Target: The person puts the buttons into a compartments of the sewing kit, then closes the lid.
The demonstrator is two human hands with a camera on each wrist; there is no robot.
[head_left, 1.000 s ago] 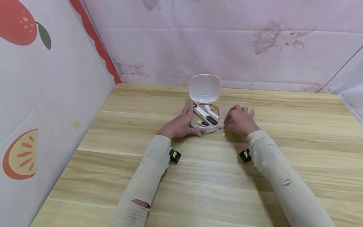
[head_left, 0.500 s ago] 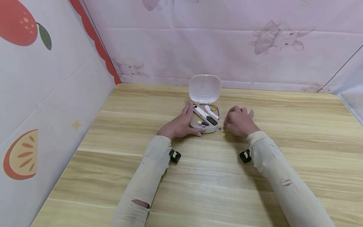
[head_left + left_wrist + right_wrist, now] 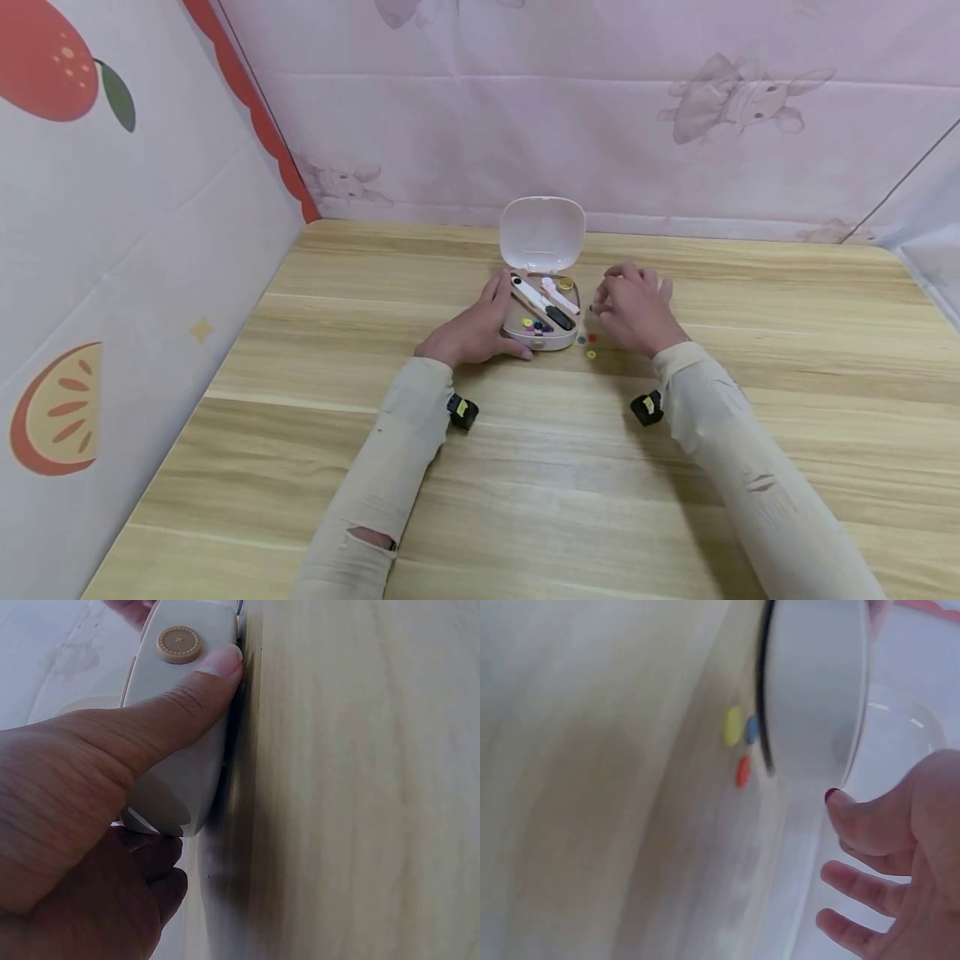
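My left hand (image 3: 480, 325) grips the side of a white sewing box (image 3: 555, 342), its thumb across the front beside a round brown catch (image 3: 179, 644). The lid (image 3: 542, 234) is raised. Inside lie white-and-black snips (image 3: 542, 302), a pink tool (image 3: 558, 295), a small gold round piece (image 3: 566, 284) and several buttons (image 3: 527, 322). My right hand (image 3: 636, 308) is lifted just right of the box, pinching a small dark red button (image 3: 831, 794) between thumb and forefinger; its other fingers are loosely bent.
Beside the box's front right corner, a yellow button (image 3: 592, 355), a red button (image 3: 593, 337) and a blue button (image 3: 581, 339) lie on the wooden table (image 3: 525, 483). A pink fabric wall (image 3: 465, 142) stands behind the table, close to the raised lid.
My right hand has risen from the tabletop by the loose buttons and shifted slightly away, now with a dark red button at its fingertips. The left hand and box have stayed put.
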